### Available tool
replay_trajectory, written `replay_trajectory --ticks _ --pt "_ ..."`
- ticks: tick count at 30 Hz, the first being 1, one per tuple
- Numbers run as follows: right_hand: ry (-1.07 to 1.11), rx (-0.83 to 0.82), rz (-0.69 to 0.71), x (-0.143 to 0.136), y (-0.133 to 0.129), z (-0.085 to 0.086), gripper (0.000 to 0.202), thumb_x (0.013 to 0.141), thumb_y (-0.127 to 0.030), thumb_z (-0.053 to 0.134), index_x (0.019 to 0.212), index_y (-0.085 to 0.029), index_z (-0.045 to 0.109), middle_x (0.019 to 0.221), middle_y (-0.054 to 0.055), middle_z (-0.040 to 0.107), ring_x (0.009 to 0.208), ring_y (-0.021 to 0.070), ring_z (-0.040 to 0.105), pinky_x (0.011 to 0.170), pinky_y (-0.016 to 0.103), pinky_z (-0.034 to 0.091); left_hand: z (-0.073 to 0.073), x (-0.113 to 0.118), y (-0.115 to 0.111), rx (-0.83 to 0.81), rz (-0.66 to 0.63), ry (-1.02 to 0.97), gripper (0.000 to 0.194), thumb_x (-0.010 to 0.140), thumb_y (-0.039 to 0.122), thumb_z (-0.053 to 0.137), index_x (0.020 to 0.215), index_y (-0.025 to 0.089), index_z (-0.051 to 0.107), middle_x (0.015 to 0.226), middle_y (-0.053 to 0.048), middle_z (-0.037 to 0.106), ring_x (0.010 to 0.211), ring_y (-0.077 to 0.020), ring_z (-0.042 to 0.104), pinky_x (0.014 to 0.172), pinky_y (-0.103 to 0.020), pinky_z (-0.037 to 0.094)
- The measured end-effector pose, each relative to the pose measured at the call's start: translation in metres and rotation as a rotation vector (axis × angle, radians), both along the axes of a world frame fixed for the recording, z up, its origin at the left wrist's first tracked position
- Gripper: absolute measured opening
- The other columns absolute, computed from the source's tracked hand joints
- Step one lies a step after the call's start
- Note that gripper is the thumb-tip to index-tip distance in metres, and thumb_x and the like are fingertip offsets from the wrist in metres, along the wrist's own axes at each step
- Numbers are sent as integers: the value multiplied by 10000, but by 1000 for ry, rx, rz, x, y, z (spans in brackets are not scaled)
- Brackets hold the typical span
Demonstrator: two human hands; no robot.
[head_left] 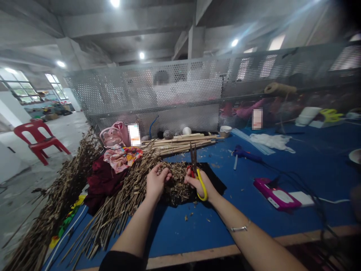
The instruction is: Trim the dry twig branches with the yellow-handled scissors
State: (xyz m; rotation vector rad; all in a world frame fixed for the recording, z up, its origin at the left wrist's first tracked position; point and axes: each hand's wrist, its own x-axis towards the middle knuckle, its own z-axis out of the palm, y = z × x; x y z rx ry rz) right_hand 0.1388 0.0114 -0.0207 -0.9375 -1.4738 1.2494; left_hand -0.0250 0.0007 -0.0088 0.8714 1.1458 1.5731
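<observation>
Scissors with yellow and red handles are in my right hand, their blades pointing up and slightly apart. My left hand is at the left side of a heap of short dry plant pieces, its fingers curled together; what they hold, if anything, is too small to make out. The heap rests on a black cloth on the blue table. Long dry stems lie in a bundle to the left of my left hand.
Light sticks lie behind the heap. A blue glue gun, a magenta power strip with cables and a white plastic bag are on the right. Dark red cloth lies left. A perforated screen stands behind.
</observation>
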Motion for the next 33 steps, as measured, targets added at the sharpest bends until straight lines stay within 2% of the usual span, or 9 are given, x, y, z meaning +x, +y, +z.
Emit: replay_trajectory --ticks 2,4,9,15,20,26,29,33 --pt "13 -22 43 1 1 -1 214 678 -301 573 732 -203 390 573 -38 556 391 66 380 394 208 304 2 0 -1 15 -30 -68 626 606 282 718 1159 148 455 672 -7 614 594 -101 605 536 -186 483" --pt "11 -41 60 1 1 -1 212 667 -280 574 738 -200 391 565 -42 554 390 62 378 390 202 302 5 0 -1 37 -63 -114 635 636 307 696 1193 178 419 700 6 601 611 -86 591 562 -190 489" --pt "39 -69 81 0 1 -2 188 651 -248 551 742 -190 397 533 -48 551 370 54 365 373 189 280 5 -1 0 37 -110 -228 378 682 354 647 970 131 547 664 15 549 553 -38 530 510 -131 460" --pt "82 -94 100 -1 1 1 178 621 -251 549 709 -182 410 503 -48 537 355 53 368 369 186 248 5 3 0 -11 -131 -418 247 670 264 677 841 123 567 678 -1 574 563 -33 547 536 -113 472" --pt "86 -103 105 -2 1 0 176 632 -259 550 713 -184 413 503 -48 535 354 53 369 371 188 262 6 7 -3 -20 -121 -437 170 697 229 648 812 130 570 704 -16 595 577 -47 566 536 -127 485" --pt "82 -83 50 0 3 -2 191 651 -265 553 739 -190 401 505 -52 534 360 55 375 371 186 270 9 3 -5 -14 -129 -419 261 681 149 637 935 153 577 733 -5 600 609 -51 580 568 -138 494" --pt "83 -76 44 1 4 -5 204 659 -280 557 744 -189 396 510 -51 536 360 53 373 372 188 274 9 1 -5 -2 -161 -443 268 686 202 648 942 160 582 735 -1 597 627 -56 587 579 -144 501" --pt "91 -76 57 1 4 -6 201 661 -283 556 744 -186 401 515 -51 536 362 52 376 376 187 274 9 1 -4 -7 -137 -483 219 749 273 592 917 132 597 693 -21 596 582 -58 581 537 -141 505"
